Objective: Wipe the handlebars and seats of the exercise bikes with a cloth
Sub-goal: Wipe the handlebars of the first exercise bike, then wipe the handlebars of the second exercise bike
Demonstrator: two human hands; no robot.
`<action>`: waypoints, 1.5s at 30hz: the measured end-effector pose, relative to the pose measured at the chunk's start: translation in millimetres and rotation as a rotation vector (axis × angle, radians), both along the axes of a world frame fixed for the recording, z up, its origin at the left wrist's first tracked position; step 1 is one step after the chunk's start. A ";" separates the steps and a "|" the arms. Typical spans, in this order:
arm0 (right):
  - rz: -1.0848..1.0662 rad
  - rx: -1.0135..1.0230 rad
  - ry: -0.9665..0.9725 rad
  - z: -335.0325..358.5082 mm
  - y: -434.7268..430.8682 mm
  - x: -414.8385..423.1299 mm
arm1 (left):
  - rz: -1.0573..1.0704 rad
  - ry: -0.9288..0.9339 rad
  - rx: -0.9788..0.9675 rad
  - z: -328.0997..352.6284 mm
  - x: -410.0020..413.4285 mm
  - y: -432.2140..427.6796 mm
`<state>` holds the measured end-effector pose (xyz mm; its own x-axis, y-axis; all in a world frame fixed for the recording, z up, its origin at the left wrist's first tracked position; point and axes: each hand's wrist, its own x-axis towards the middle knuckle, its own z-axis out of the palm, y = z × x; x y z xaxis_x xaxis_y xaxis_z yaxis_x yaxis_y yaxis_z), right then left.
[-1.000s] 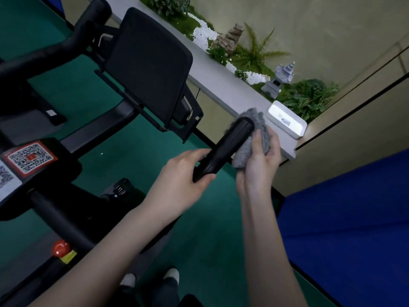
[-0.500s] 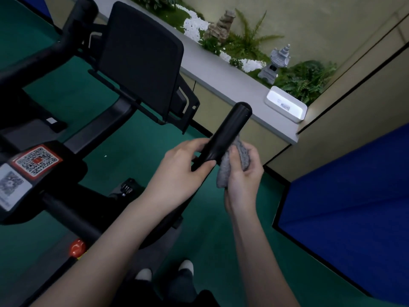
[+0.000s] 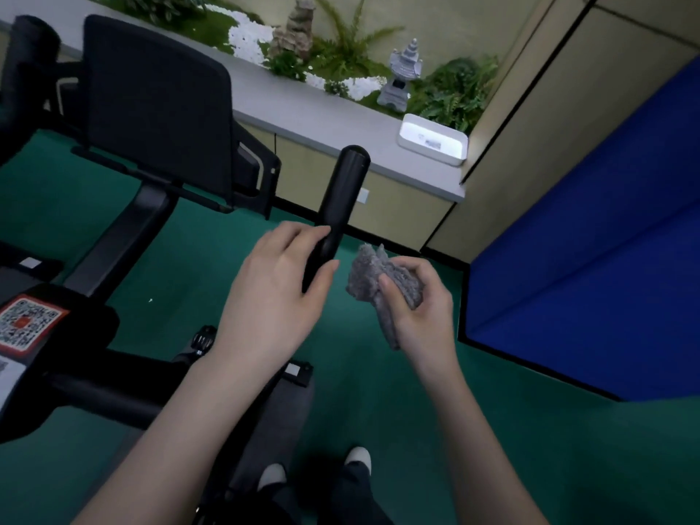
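The left hand [image 3: 282, 293] is wrapped around the lower part of the black grip [image 3: 339, 206], which slants up and away to a blunt round end. Just right of it, not touching the grip, the right hand [image 3: 420, 308] is closed on a bunched grey cloth [image 3: 373, 280]; 1 end sticks up past the fingers, the other hangs below the palm.

Left of the grip stands the bike's black screen [image 3: 159, 108] on its angled post, seen from behind. A 2nd grip [image 3: 32, 43] rises at the far left. A QR label [image 3: 26, 322] sits on the frame at the near left, with a black bar running under the left forearm.

The floor [image 3: 378, 392] is green carpet. Beyond runs a grey ledge [image 3: 303, 115] with a white box [image 3: 433, 140], ferns, white pebbles and a small stone pagoda [image 3: 403, 75]. A blue mat [image 3: 591, 267] lies to the right, against beige panels.
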<state>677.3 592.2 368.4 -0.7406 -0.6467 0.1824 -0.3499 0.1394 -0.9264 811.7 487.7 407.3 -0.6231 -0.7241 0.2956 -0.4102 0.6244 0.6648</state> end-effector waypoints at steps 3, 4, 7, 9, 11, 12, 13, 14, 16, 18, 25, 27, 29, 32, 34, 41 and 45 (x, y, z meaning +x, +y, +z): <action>-0.028 0.031 0.031 1.2 16.8 -10.3 | -0.035 -0.034 -0.110 3.7 -6.2 12.6; -0.039 0.042 0.045 0.8 23.0 -14.4 | -0.047 -0.047 -0.137 4.3 -9.2 16.6; -0.065 0.054 0.084 -1.1 44.5 -28.2 | -0.089 -0.078 -0.170 3.2 -23.5 30.0; -0.081 0.067 0.122 -3.4 61.4 -40.6 | -0.119 -0.117 -0.202 -1.2 -38.5 41.3; -0.114 0.089 0.174 -5.5 81.9 -56.5 | -0.154 -0.166 -0.202 -7.8 -57.1 56.4; -0.131 0.093 0.187 -6.4 94.1 -65.3 | -0.177 -0.194 -0.194 -12.1 -67.3 65.5; -0.143 0.093 0.189 -7.4 106.9 -74.0 | -0.204 -0.223 -0.186 -17.4 -77.7 75.2; -0.152 0.093 0.185 -8.6 121.1 -82.7 | -0.231 -0.249 -0.183 -23.7 -88.0 85.2; -0.172 0.094 0.176 -12.4 150.3 -100.8 | -0.280 -0.305 -0.180 -38.0 -108.7 105.8; -0.196 0.104 0.169 -18.6 180.1 -119.3 | -0.313 -0.369 -0.176 -53.2 -128.3 125.9; -0.248 0.137 0.118 -40.7 273.7 -171.4 | -0.371 -0.574 -0.110 -108.5 -179.2 183.6; -0.249 0.133 0.093 -43.6 295.0 -182.5 | -0.387 -0.624 -0.086 -120.4 -189.6 196.5; -0.268 0.128 0.069 -47.4 312.1 -191.4 | -0.406 -0.676 -0.083 -130.4 -199.0 205.3; -0.322 0.132 0.027 -55.9 330.3 -203.3 | -0.431 -0.736 -0.073 -140.3 -212.1 209.7; -0.356 0.131 0.005 -59.7 334.0 -211.7 | -0.433 -0.765 -0.085 -143.3 -221.5 207.7; -0.372 0.134 0.032 -60.6 307.3 -255.0 | -0.377 -0.757 -0.041 -145.7 -262.7 179.1; -0.352 0.133 0.053 -58.5 269.7 -292.1 | -0.346 -0.732 -0.026 -151.3 -294.3 150.0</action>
<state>385.2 861.8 309.9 -0.9136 -0.3746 0.1584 -0.3062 0.3773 -0.8740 517.4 637.6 256.0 -0.8528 -0.4532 -0.2594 -0.5161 0.8073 0.2862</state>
